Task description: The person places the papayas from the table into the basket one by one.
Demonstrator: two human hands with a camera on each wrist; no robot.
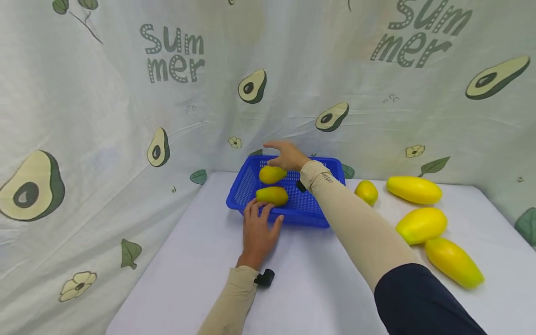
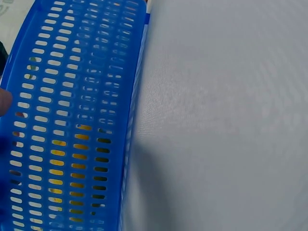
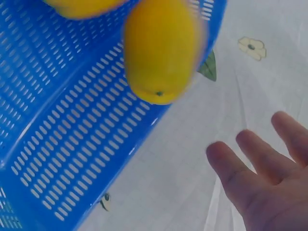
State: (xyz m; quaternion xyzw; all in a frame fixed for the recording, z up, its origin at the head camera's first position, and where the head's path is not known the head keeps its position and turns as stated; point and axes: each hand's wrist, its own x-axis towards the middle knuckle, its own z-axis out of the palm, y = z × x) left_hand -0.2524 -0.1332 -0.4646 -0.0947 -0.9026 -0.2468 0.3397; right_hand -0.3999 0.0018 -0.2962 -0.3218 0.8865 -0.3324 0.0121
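A blue plastic basket with slotted walls holds two yellow papaya-like fruits: one rear fruit and one front fruit. My left hand is at the near rim, its fingertips over the edge beside the front fruit and its thumb against the outer wall. In the left wrist view, yellow shows through the slots of the basket wall. My right hand hangs over the far rim, holding nothing. Its fingers are spread in the right wrist view, apart from the nearer fruit.
Right of the basket on the white table lies a small yellow fruit. Farther right are three longer ones: a back fruit, a middle fruit and a front fruit. A printed cloth hangs behind.
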